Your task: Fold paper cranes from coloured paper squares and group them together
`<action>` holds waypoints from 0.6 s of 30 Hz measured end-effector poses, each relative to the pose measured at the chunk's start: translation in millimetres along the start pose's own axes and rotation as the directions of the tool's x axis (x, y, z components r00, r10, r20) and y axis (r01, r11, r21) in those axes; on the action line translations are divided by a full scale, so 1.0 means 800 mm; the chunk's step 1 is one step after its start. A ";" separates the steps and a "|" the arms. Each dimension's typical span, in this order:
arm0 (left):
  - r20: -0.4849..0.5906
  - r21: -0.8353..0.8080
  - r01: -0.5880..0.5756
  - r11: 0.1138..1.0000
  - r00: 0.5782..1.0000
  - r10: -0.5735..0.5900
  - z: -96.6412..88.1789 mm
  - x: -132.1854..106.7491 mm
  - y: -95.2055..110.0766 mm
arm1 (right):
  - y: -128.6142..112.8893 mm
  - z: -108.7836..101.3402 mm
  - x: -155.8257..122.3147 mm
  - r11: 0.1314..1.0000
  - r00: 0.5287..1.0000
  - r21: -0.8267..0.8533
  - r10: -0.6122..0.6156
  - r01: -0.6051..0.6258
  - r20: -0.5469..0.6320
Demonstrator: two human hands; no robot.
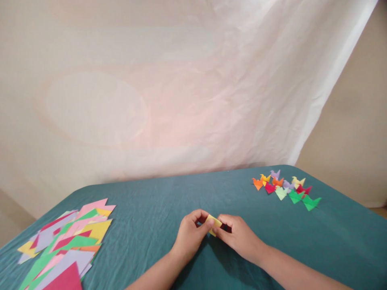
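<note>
A small folded piece of yellow paper [216, 221] is held between both hands, above the table near the front middle. My left hand [192, 232] pinches its left side, with the thumb lying over the front. From the other side, my right hand [240, 237] grips the right and lower part between thumb and fingers. The thumbs nearly meet on the paper and cover part of it, so its full folded shape cannot be made out.
Loose coloured paper sheets [69, 241] lie in an overlapping pile at the left. Several small folded paper birds [281, 193] stand grouped at the far right. A dark green cloth [145, 217] covers the table, and a pale hanging sheet [181, 88] rises behind its back edge.
</note>
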State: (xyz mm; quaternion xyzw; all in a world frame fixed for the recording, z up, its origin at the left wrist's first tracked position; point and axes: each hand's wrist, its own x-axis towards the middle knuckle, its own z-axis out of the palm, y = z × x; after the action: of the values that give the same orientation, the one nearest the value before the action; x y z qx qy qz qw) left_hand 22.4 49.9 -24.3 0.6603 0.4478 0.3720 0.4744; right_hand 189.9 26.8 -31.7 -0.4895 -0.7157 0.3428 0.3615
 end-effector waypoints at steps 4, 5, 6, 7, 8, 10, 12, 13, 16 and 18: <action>-0.004 0.026 0.013 1.000 1.000 -0.013 -0.002 0.001 0.000 | -0.001 0.000 -0.001 0.998 1.000 0.064 0.009 -0.011 0.022; 0.009 0.022 0.011 1.000 1.000 -0.012 -0.002 0.001 0.000 | -0.001 0.000 -0.001 0.997 1.000 0.078 0.019 -0.020 0.016; 0.018 0.020 0.012 1.000 1.000 -0.013 -0.003 0.001 -0.001 | 0.000 0.000 0.000 0.996 1.000 0.084 0.030 -0.030 0.009; 0.022 0.020 0.017 1.000 1.000 -0.017 -0.003 0.001 -0.001 | 0.001 0.000 0.000 0.996 0.999 0.084 0.041 -0.040 0.001; 0.017 0.019 0.023 1.000 1.000 -0.024 -0.004 0.001 -0.002 | 0.002 0.000 0.000 0.996 0.999 0.080 0.049 -0.048 -0.005; -0.003 0.002 0.038 0.999 0.999 -0.038 -0.006 0.002 -0.002 | 0.003 0.000 0.001 0.996 0.998 0.077 0.053 -0.052 -0.015; -0.024 -0.043 0.053 0.998 0.998 -0.054 -0.009 0.004 -0.003 | 0.005 -0.001 0.002 0.995 0.999 0.088 0.049 -0.047 -0.020; -0.031 -0.068 0.059 0.996 0.998 -0.061 -0.010 0.005 -0.003 | 0.005 -0.001 0.002 0.994 0.999 0.100 0.048 -0.045 -0.020; -0.043 -0.118 0.068 0.991 0.996 -0.073 -0.013 0.007 -0.002 | 0.006 -0.002 0.003 0.989 0.998 0.135 0.056 -0.054 -0.005; -0.056 -0.129 0.068 0.989 0.995 -0.076 -0.014 0.008 -0.002 | 0.007 -0.003 0.003 0.987 0.998 0.150 0.061 -0.061 0.003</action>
State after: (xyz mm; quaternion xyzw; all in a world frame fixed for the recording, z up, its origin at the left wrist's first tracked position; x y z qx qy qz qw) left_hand 13.6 59.6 -22.0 0.6005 0.4612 0.4023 0.5146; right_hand 193.8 30.9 -34.5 -0.4828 -0.6722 0.4061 0.3873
